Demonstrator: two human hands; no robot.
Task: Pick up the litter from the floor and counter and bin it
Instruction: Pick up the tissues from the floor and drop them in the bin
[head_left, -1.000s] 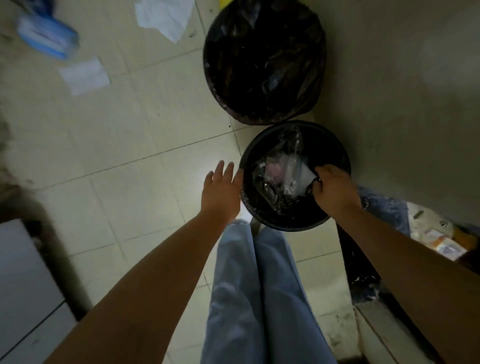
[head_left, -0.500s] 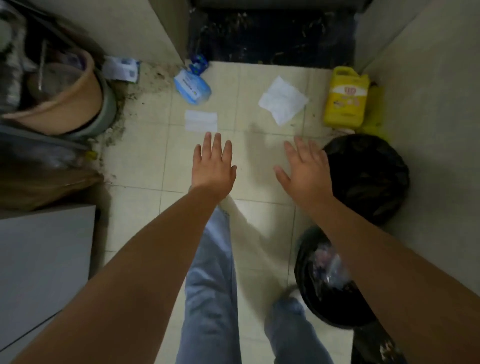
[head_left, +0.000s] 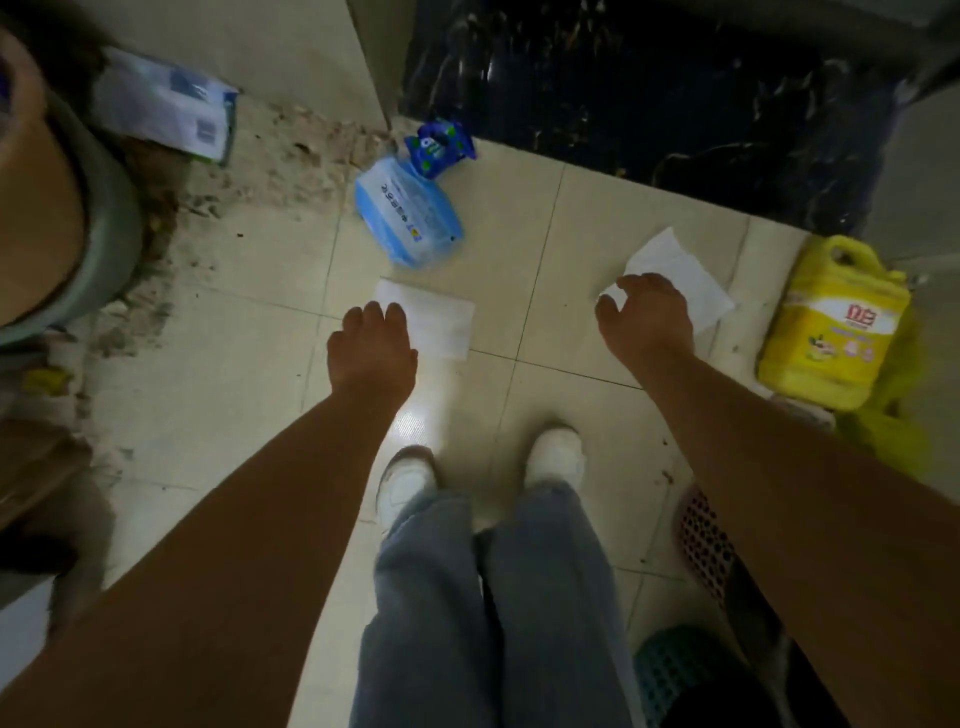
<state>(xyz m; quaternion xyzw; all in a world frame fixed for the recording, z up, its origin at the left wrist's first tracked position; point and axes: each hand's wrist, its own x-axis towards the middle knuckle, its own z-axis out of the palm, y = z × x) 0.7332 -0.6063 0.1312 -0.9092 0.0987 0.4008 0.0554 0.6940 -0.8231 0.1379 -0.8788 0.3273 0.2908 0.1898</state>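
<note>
Two white pieces of litter lie flat on the tiled floor. My left hand (head_left: 371, 351) reaches down with bent fingers, the fingertips at the near-left corner of a flat white paper sheet (head_left: 441, 322). My right hand (head_left: 647, 317) is curled over the left corner of a white tissue (head_left: 685, 270), with fingertips and thumb touching it. Neither piece is lifted. Further away lie a light blue wipes pack (head_left: 408, 218) and a dark blue wrapper (head_left: 439, 148). A white and blue packet (head_left: 161, 109) leans by the wall at far left. No bin is in view.
A yellow detergent jug (head_left: 831, 322) stands right of the tissue. A dark marbled surface (head_left: 675, 93) lies across the far side. A tan pot (head_left: 47, 208) sits at left beside crumbled dirt. Red (head_left: 706, 540) and green (head_left: 675, 670) perforated baskets are at lower right. My feet stand mid-floor.
I have turned from the black bins and stepped towards the litter. Both hands dropped from mid-air onto the white sheet and the tissue. The bins left the view.
</note>
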